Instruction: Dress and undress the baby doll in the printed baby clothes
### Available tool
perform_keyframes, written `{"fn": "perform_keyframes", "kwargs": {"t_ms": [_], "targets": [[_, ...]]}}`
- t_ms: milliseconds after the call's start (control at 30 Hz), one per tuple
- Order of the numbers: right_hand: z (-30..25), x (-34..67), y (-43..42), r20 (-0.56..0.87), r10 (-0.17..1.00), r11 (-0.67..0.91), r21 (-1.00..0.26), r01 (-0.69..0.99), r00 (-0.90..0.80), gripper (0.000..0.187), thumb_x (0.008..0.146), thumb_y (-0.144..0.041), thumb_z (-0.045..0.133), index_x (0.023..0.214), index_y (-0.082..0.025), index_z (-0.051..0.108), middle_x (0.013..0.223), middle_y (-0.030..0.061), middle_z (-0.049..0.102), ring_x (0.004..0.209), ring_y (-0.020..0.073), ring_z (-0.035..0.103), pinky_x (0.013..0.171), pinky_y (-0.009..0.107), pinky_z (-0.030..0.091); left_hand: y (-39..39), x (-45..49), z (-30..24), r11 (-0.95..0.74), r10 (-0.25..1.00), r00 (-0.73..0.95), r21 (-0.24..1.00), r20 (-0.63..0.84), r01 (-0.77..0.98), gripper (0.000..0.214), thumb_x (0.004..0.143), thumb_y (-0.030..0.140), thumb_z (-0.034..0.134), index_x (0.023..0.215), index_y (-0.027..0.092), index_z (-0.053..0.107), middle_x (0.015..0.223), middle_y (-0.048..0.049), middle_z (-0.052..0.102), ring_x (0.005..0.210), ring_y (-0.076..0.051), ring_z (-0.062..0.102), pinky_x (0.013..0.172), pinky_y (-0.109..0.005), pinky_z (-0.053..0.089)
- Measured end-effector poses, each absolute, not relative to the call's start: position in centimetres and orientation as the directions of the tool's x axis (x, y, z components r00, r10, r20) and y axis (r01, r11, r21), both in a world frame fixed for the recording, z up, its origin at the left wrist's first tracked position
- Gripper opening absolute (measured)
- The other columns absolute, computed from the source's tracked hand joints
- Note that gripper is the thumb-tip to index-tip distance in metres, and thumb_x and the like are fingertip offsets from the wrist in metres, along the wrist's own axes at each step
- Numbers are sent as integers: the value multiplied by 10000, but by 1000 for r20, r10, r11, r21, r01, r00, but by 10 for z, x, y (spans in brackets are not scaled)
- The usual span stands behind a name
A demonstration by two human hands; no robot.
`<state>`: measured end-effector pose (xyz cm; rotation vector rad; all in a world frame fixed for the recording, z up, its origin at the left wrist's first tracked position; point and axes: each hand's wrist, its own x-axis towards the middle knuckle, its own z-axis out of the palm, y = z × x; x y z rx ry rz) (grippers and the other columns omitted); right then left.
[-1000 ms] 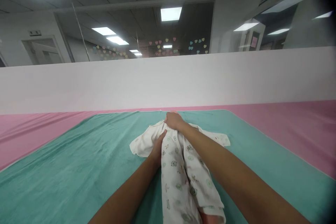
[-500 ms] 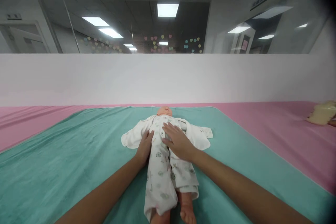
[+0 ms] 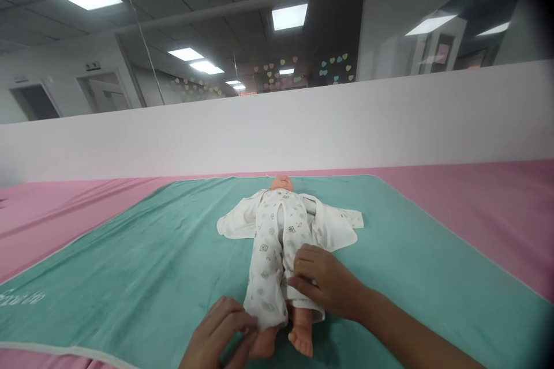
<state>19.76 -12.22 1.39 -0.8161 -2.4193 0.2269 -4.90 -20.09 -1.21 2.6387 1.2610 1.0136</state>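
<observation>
Lower now, left fingers (image 3: 240,323) pinch the sleepsuit (image 3: 270,259) hem on teal towelling (image 3: 130,265), right fingers (image 3: 303,268) curl over its leg

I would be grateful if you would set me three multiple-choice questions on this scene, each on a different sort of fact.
1. Where is the right hand on the baby doll?
A. On its head
B. On a leg of its white printed suit
C. Under its back

2. What colour is the towel under the doll?
A. Pink
B. Yellow
C. Teal

3. What state are the doll's feet in?
A. Bare
B. In socks
C. In shoes

Answers:
1. B, since the fingers lie on the suit's leg, well below the head.
2. C, since a teal towel spreads beneath the doll.
3. A, since the toes show below the suit's cuffs.
</observation>
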Motion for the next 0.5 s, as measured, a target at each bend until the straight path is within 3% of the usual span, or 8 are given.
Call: {"fn": "perform_keyframes", "kwargs": {"t_ms": [100, 200, 333, 433, 500], "targets": [[13, 197, -129, 438, 572, 819, -274, 503, -693, 353, 884, -367, 412, 589, -181, 465, 610, -3, 488, 621, 118, 429, 590, 266, 329, -202, -35, -19, -652, 722, 482, 255, 495, 714, 147, 819, 208, 523, 955, 228, 573, 817, -45, 593, 739, -146, 569, 648, -238, 491], [9, 188, -137, 445, 542, 840, -304, 449, -713, 284, 851, -367, 486, 639, -179, 494, 656, -15, 518, 662, 108, 446, 629, 254, 330, -198, -21, -24, -563, 790, 401, 289, 465, 774, 198, 829, 221, 491, 1017, 222, 553, 898, -68, 561, 810, -165, 568, 690, -272, 503], [4, 177, -143, 441, 530, 848, -289, 444, -725, 225, 763, -349, 606, 651, -179, 509, 700, -26, 554, 724, 120, 460, 685, 262, 325, -195, -10, -20, -450, 850, 277, 344, 449, 824, 171, 862, 213, 409, 925, 219, 569, 907, -63, 534, 808, -164, 548, 704, -289, 494], [3, 176, -145, 441, 542, 840, -323, 437, -715, 136, 735, -248, 620, 662, -179, 527, 714, -33, 565, 730, 113, 470, 706, 251, 326, -196, -11, -13, -491, 808, 313, 278, 498, 826, 177, 861, 207, 410, 853, 227, 586, 876, -52, 548, 791, -174, 522, 694, -302, 463], [4, 178, -145, 440, 562, 823, -383, 420, -701, 82, 732, -198, 602, 675, -182, 545, 721, -39, 572, 721, 102, 480, 718, 241, 330, -199, -12, -5, -521, 787, 306, 310, 536, 795, 169, 863, 222, 414, 842, 226, 581, 861, -45, 566, 794, -175, 519, 708, -299, 446]]}}
